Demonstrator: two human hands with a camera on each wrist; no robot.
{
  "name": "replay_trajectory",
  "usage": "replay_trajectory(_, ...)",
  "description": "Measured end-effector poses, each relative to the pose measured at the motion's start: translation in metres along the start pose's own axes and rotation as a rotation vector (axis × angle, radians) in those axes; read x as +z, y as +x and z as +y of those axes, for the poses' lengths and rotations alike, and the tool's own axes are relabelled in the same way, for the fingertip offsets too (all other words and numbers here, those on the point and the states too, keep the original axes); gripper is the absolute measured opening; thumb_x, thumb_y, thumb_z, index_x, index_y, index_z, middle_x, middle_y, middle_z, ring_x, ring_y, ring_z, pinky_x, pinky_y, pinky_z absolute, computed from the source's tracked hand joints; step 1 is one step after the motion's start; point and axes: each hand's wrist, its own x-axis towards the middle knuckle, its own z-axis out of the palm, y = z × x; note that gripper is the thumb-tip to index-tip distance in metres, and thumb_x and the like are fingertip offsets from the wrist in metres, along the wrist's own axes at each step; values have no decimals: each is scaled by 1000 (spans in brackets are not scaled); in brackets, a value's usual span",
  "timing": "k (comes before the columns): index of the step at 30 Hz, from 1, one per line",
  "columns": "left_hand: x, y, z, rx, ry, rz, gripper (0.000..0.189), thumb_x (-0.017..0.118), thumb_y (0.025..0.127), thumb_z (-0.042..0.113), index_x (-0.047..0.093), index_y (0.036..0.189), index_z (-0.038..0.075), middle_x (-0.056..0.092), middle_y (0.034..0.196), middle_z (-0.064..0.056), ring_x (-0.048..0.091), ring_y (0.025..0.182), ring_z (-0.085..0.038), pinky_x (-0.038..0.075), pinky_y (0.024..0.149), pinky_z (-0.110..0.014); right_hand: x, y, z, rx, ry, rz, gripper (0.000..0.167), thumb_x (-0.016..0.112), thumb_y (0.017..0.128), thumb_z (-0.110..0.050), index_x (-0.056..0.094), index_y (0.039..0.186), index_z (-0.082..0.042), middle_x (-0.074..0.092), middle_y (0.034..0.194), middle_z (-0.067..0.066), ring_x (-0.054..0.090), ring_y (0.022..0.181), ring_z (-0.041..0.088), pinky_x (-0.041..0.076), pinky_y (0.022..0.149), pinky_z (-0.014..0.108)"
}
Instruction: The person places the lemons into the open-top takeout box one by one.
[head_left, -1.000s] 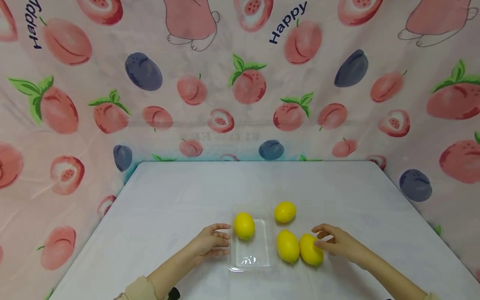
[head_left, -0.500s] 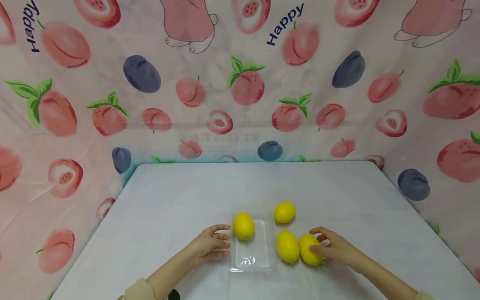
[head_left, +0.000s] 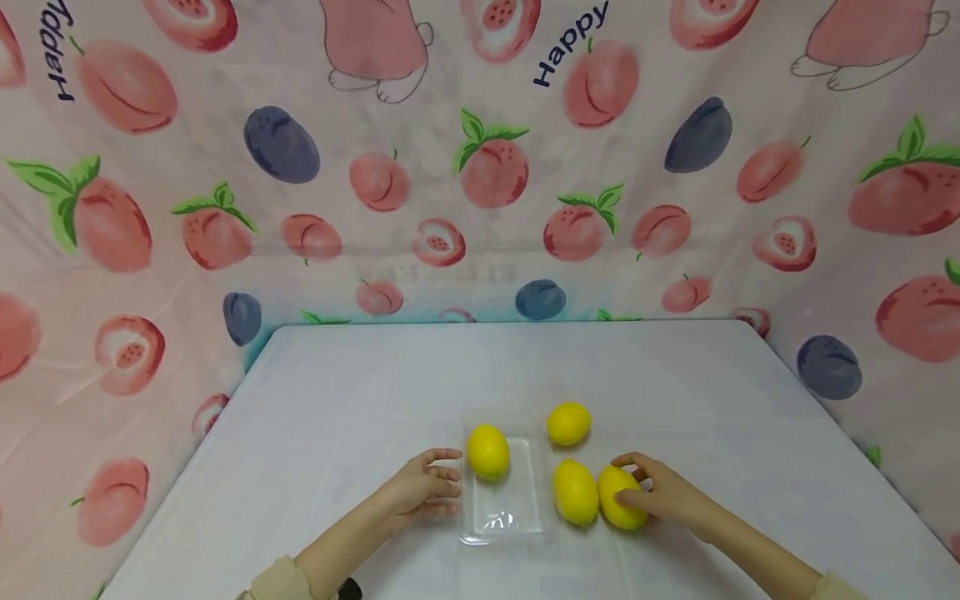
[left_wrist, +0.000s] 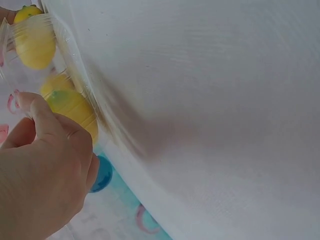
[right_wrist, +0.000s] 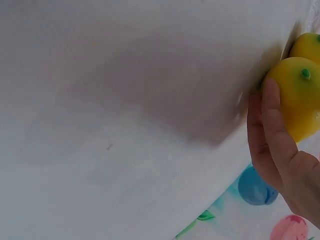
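Closing inward, right hand now grips rightmost lemon — left hand unmoved, fingers apart.

The white table is viewed forward and down from head height, with the patterned cloth at its far side. From the wrists, the left hand and right hand are shown close up, the tabletop slanted. Yellow lemons are shared by all three views.
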Motion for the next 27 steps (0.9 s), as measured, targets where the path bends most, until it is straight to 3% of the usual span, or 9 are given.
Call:
replay_trajectory(11, 2, 1, 0, 6, 3, -2, 55, 57, 84, -7, 36, 135, 0, 50, 96, -4, 55, 76, -13, 59, 70, -27, -9, 2, 0, -48, -6, -4, 56, 65, 86, -23, 43, 133, 0, 47, 119, 27, 53, 86, 23, 55, 67, 33)
replay_trajectory(27, 1, 0, 0, 8, 0, 8, 55, 57, 84, -9, 37, 134, -1, 52, 93, -3, 56, 72, -11, 58, 66, -25, -24, 2, -17, -98, -28, 54, 57, 64, 89, -27, 41, 135, -2, 46, 125, 30, 58, 90, 23, 58, 69, 34)
